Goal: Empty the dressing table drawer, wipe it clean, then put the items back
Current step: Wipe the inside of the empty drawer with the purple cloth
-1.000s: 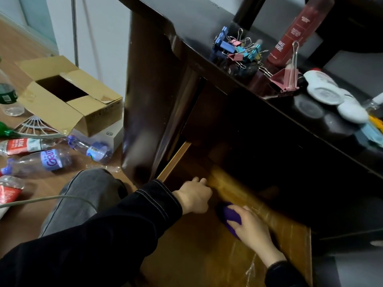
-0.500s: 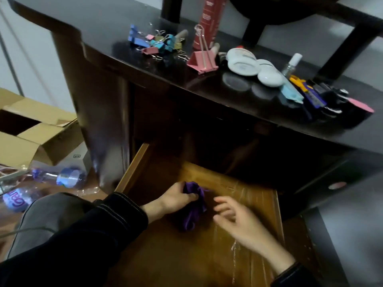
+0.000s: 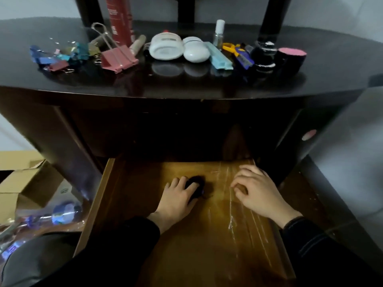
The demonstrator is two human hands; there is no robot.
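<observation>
— How far along is it?
— Emptying looks done: the drawer (image 3: 134, 183) holds only the cloth (image 3: 196, 186), which sits mid-floor, nearer the back edge. I'd judge wiping to be the step in hand. Nothing has gone back in yet.
— And the hands?
— The left hand (image 3: 177, 196) curls its fingers over the bunched cloth and presses it to the floor. The right hand (image 3: 257, 193) rests near the drawer's right edge, fingers loosely bent, holding nothing.
— What waits on the surface (image 3: 335, 59)?
— A row from the left edge toward the right: a heap of small clips (image 3: 56, 56), too blurred to count, perhaps seven; one big pink clip (image 3: 119, 60); one red bottle (image 3: 120, 17) behind it; one tube (image 3: 137, 45); two white cases (image 3: 166, 48); one pale blue bar (image 3: 220, 58); one small clear bottle (image 3: 219, 32); one yellow-handled tool (image 3: 229, 47); one blue tool (image 3: 243, 59); one black jar (image 3: 263, 55); one pink-topped pot (image 3: 291, 59).
— So eleven sorts to return?
— Yes, once the wiping is finished
</observation>
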